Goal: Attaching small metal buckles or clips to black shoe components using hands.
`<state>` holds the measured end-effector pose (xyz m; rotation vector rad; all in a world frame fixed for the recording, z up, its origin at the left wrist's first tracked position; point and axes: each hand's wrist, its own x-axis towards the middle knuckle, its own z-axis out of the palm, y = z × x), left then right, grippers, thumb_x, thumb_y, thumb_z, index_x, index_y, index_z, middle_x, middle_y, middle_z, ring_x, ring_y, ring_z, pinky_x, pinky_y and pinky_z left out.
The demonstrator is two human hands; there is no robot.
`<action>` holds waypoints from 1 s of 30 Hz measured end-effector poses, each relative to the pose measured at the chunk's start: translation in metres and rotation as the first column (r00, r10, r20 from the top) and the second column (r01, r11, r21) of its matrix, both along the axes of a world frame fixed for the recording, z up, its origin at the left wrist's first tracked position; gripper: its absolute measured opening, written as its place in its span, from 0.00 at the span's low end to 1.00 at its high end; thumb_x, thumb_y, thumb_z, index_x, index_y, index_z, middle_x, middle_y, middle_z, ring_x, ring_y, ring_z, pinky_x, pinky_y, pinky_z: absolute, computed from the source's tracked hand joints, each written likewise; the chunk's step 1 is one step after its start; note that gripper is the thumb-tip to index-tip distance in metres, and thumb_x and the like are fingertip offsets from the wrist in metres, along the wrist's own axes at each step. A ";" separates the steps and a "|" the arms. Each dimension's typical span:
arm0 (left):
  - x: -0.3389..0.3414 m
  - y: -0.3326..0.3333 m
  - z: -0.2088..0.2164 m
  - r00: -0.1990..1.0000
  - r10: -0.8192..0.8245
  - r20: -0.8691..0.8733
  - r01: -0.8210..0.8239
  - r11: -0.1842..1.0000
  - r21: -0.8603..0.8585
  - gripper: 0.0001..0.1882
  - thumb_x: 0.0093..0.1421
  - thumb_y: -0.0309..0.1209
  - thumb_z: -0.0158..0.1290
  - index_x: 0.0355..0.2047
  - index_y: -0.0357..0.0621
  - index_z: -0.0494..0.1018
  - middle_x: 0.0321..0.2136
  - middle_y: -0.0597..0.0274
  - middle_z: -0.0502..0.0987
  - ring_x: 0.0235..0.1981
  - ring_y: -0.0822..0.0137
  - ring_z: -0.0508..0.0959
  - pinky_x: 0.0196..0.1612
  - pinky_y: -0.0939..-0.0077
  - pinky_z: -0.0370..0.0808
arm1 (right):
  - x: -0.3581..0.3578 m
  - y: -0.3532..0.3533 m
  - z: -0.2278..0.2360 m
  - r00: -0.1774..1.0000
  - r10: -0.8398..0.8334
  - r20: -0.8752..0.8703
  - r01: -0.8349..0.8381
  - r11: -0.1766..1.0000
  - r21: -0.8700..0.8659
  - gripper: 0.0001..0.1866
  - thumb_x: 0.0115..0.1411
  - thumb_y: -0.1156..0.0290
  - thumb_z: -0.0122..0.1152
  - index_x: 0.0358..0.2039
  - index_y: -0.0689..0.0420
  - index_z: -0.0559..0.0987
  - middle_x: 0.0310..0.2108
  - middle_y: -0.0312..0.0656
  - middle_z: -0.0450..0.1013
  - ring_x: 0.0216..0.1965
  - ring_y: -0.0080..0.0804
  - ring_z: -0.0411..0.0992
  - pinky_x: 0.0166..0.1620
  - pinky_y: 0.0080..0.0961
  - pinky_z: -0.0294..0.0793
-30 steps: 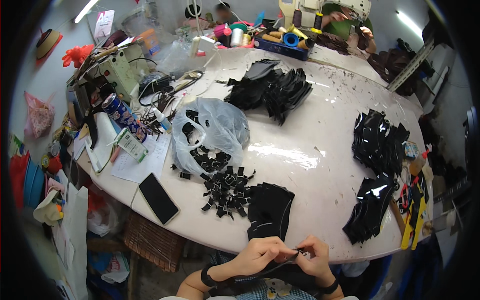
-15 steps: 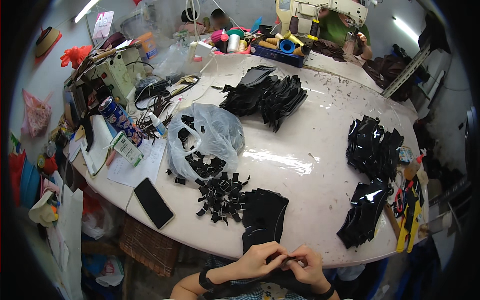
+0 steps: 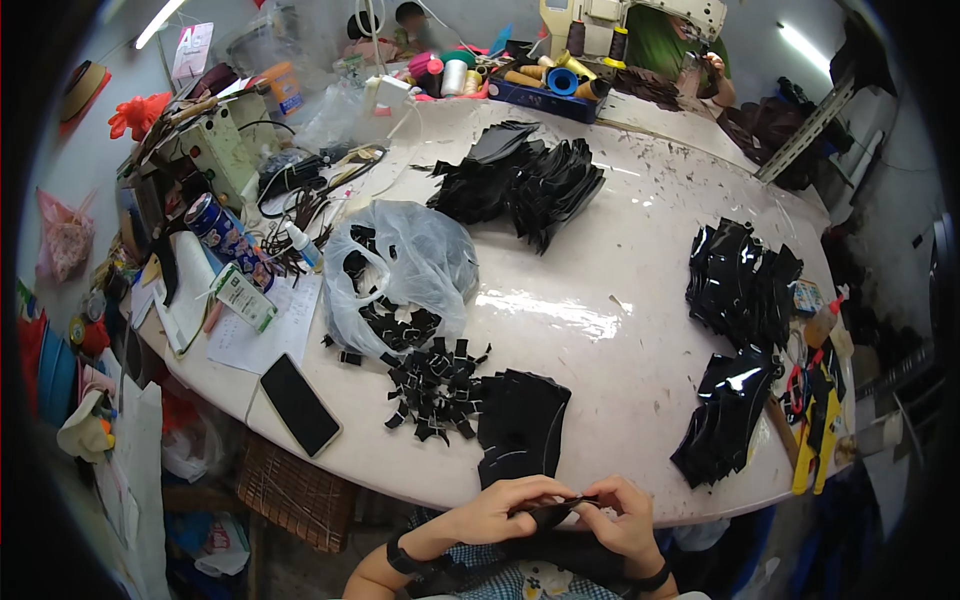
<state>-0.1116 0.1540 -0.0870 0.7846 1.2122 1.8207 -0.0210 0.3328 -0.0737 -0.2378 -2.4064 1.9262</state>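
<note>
At the table's near edge, my left hand (image 3: pixel 508 508) and my right hand (image 3: pixel 617 512) are close together, both pinching a black sheet piece (image 3: pixel 548 517) that looks like leather. Its lower part hangs over my lap. Just beyond my left hand lies a stack of flat black pieces (image 3: pixel 522 425). Left of that stack is a heap of small black tabs with metal buckles (image 3: pixel 435 390). Behind the heap, more tabs show inside a translucent plastic bag (image 3: pixel 445 255). What exactly sits between my fingertips is too small to make out.
Fanned black pieces (image 3: pixel 520 185) lie at the far middle, with glossy black stacks (image 3: pixel 740 290) on the right. Beside them are yellow-handled tools (image 3: pixel 820 440). A phone (image 3: pixel 300 405) rests at the left edge. A blue tray of thread spools (image 3: pixel 545 98) stands at the back, near another person (image 3: pixel 665 50).
My fingers have shifted along the black piece, and my right hand has opened out slightly and risen. The whole view has moved a little; the things on the table stay put.
</note>
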 end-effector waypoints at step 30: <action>0.008 0.002 0.001 0.912 0.366 0.183 -0.326 0.921 -0.216 0.16 0.48 0.24 0.55 0.38 0.34 0.68 0.31 0.60 0.74 0.32 0.75 0.72 0.38 0.82 0.69 | 0.004 0.012 -0.005 0.869 0.494 0.029 -0.495 0.865 0.087 0.10 0.47 0.75 0.59 0.31 0.61 0.71 0.23 0.44 0.69 0.24 0.30 0.69 0.27 0.23 0.68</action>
